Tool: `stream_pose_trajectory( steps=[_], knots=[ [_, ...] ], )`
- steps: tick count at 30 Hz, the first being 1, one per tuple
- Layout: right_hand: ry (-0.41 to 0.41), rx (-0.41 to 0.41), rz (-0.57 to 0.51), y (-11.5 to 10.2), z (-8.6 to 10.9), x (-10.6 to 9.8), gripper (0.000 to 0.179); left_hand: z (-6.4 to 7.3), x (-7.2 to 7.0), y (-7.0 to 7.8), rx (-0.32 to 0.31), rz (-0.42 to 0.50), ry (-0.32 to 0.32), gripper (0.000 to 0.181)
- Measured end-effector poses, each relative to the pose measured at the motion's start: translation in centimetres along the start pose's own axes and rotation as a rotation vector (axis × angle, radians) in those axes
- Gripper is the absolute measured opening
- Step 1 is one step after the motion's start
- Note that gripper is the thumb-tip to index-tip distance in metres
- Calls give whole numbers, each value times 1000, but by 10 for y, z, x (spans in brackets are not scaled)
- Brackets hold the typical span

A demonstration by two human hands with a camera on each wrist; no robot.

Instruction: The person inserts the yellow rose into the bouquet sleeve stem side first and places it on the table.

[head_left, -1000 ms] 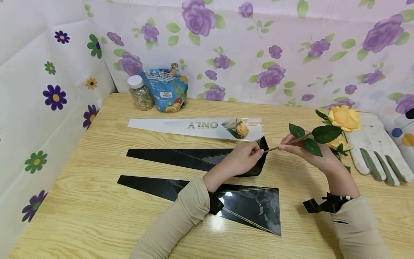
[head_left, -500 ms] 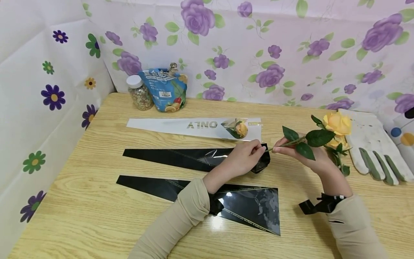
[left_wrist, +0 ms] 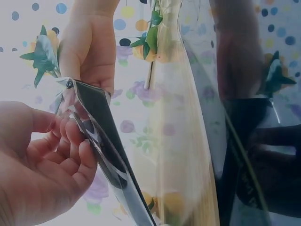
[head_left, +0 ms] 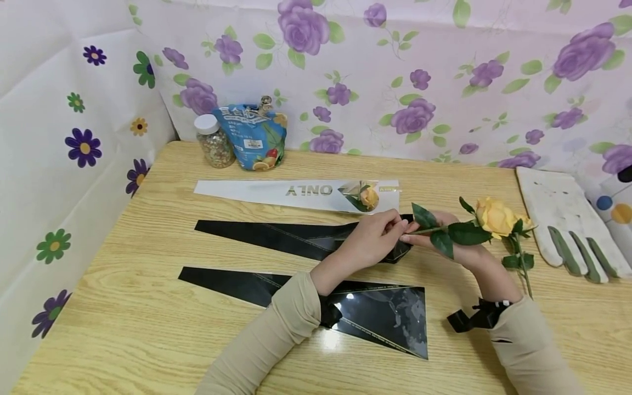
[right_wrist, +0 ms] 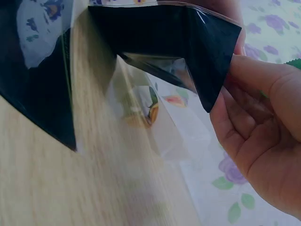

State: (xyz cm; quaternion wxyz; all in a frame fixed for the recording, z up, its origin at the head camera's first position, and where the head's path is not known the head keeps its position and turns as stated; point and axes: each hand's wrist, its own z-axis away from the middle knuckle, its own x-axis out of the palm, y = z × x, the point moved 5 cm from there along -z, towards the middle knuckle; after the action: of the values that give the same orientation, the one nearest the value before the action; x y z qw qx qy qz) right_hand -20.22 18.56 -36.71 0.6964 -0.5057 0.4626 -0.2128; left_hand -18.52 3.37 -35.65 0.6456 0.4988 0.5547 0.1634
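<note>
In the head view my left hand pinches the wide open end of a black flower sleeve, whose narrow end points left. The left wrist view shows the fingers curled at the sleeve's edge. My right hand holds the green stem of a yellow rose between thumb and fingers. The rose's bloom points right, and its stem end lies at the sleeve's mouth, partly hidden by my left fingers. In the right wrist view, right fingertips are right at a corner of the black sleeve.
A second black sleeve lies flat in front. Behind is a white sleeve marked ONLY, showing a rose. Another rose lies at right, near white gloves. A lidded jar and blue pouch stand at the back left.
My right hand has moved left and slightly down with the rose, bringing its stem further into the sleeve's mouth. My left hand stays nearly in place on the sleeve.
</note>
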Motion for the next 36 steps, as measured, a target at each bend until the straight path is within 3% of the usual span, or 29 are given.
stream_pose_trajectory(
  steps=[6,9,13,17,23,30,32,36],
  knots=[
    [-3,55,-16,0,0,-1,27,1,-3,-6,-87,9,26,28],
    [-15,2,-25,-3,1,-5,31,1,-4,-9,-105,12,52,28],
    [-119,-39,-140,-6,7,-10,37,0,-5,-10,-109,23,69,28],
    [-212,-98,-249,-10,15,-20,54,1,-6,-9,-98,38,75,28],
    [-86,-284,-194,-15,19,-38,67,0,-8,-10,-90,59,84,29],
    [-40,-354,-308,-13,28,-52,47,0,-13,-10,-96,48,99,29],
    [-78,-364,-386,-11,30,-54,42,0,-13,-11,-98,49,97,29],
    [-216,-417,-504,-12,32,-54,52,0,-12,-11,-92,49,87,28]
  ],
)
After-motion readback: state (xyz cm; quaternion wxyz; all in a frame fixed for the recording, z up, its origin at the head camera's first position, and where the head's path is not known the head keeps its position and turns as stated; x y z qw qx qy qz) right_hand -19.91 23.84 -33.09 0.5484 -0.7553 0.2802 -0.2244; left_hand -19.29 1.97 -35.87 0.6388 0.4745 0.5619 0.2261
